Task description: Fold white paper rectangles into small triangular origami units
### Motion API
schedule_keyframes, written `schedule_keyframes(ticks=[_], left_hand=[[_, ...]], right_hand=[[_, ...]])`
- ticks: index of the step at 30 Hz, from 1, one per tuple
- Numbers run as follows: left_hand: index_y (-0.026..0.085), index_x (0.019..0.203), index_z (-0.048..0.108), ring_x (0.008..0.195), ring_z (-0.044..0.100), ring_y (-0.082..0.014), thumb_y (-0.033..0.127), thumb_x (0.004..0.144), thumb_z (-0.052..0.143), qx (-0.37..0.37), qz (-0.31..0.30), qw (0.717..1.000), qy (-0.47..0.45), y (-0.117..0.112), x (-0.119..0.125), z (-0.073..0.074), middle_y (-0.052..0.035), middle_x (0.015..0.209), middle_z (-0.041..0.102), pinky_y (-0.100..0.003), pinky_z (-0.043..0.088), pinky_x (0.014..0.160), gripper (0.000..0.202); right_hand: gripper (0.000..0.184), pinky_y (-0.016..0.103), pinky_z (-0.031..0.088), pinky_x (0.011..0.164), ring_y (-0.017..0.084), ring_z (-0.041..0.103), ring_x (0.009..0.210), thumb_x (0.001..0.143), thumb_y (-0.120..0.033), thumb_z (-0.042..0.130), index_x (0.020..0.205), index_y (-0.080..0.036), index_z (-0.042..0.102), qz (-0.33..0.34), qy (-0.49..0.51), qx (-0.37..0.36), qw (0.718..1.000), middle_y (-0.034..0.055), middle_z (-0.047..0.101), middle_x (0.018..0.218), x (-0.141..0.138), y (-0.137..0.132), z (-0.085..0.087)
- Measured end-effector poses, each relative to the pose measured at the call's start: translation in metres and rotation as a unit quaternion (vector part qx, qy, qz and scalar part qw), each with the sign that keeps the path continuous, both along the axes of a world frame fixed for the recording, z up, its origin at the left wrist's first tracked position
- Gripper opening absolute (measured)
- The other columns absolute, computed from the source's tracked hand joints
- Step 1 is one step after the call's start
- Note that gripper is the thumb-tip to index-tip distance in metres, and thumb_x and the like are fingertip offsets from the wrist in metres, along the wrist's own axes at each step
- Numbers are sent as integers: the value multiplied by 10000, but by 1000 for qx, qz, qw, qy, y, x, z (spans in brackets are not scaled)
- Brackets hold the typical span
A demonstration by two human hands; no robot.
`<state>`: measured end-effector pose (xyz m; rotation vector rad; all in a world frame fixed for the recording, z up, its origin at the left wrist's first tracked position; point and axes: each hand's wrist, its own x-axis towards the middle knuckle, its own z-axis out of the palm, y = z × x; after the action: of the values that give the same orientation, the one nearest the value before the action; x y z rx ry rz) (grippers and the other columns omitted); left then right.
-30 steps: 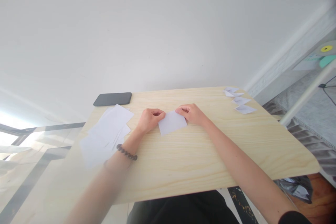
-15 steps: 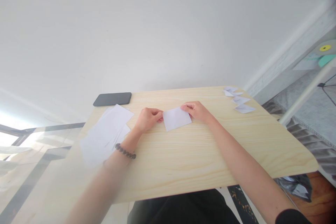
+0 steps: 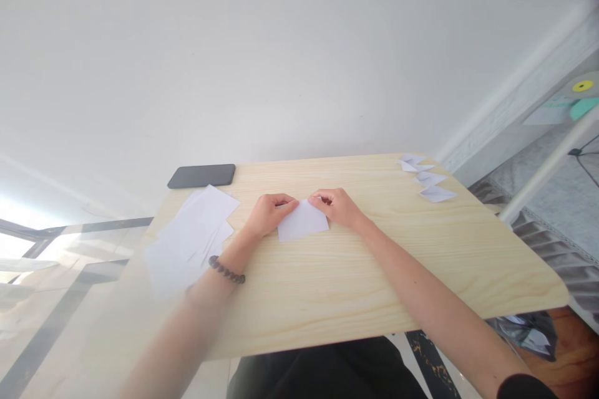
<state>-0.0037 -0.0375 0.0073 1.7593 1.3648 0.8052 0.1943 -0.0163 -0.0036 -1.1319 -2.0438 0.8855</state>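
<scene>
A small white paper sheet (image 3: 302,222) lies on the light wooden table (image 3: 355,274) near its far middle. My left hand (image 3: 267,212), with a dark bead bracelet on the wrist, pinches the sheet's upper left edge with curled fingers. My right hand (image 3: 337,207) pinches the upper right edge, fingers closed on the paper. Both hands rest on the tabletop with the sheet between them.
A loose pile of white sheets (image 3: 189,237) lies to the left. A dark phone (image 3: 202,176) sits at the table's far left corner. Several folded paper pieces (image 3: 427,178) lie at the far right corner. A white wall rises behind the table; a white pole (image 3: 547,165) slants at right.
The sheet has shifted left and turned slightly, and both hands came closer together at its top edge.
</scene>
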Motion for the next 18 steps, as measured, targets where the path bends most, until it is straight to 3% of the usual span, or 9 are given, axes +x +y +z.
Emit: schedule_keyframes(ticks=[5,10,18], left_hand=[[153,741,666,687,579,-161,411,749,492,11,7,1000,26,2,0,1,-24,775,678,-227,399,585,311],[147,712,654,679,573,-154,380,747,473,23,15,999,44,4,-4,2,-18,754,667,-226,392,582,297],[149,663,619,569,585,-133,300,742,468,-12,22,1000,9,6,-7,-2,-4,584,623,-220,429,575,228]], right_hand=[[289,213,312,514,88,422,545,798,-374,442,703,-160,611,13,-13,-11,1000,-6,549,620,4,2,3],[271,226,368,595,117,498,659,795,-372,448,753,-161,614,19,12,-52,998,14,591,726,13,8,6],[274,230,334,527,96,437,552,772,-390,469,734,-162,616,-17,23,-72,997,-9,542,644,28,14,3]])
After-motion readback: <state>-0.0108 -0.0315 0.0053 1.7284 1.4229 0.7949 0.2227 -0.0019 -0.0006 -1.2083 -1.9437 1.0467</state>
